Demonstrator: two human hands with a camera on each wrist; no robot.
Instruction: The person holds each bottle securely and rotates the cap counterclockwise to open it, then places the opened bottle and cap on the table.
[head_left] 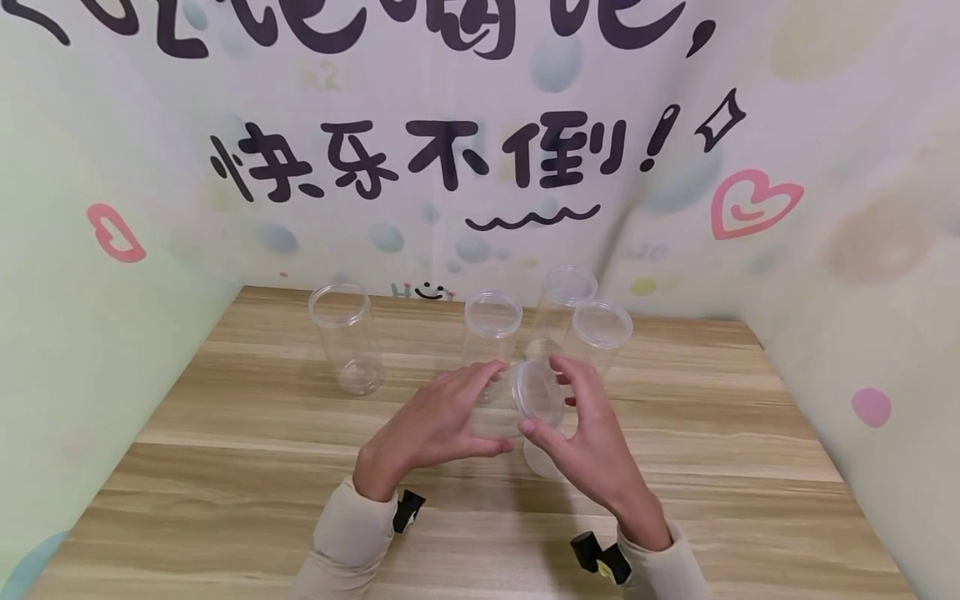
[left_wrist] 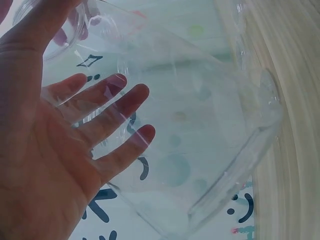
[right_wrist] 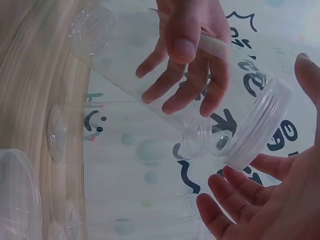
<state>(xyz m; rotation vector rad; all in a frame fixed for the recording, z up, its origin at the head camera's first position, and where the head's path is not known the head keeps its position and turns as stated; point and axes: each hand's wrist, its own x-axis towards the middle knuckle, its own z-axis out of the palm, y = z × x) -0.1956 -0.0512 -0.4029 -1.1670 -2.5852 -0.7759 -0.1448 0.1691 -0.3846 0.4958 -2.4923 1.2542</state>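
A clear plastic jar [right_wrist: 160,95] with a ridged round lid [head_left: 540,392] is held tilted above the table, its lid end toward my right hand. My left hand [head_left: 431,423] grips the jar's body, thumb on one side and fingers spread along the other. Around the lid curves my right hand [head_left: 596,446], fingers loosely bent and fingertips right at the rim. In the right wrist view its thumb stands a little off the lid. Below the hands, a translucent whitish round piece [head_left: 543,460] rests on the wood, partly covered by the right hand.
Clear jars stand on the wooden table [head_left: 247,500]: one at the left [head_left: 348,342], another in the middle [head_left: 492,321], and two close together behind the right hand, a rear jar [head_left: 570,287] and a nearer jar [head_left: 602,327]. A printed cloth wall [head_left: 420,242] encloses the table's back and sides.
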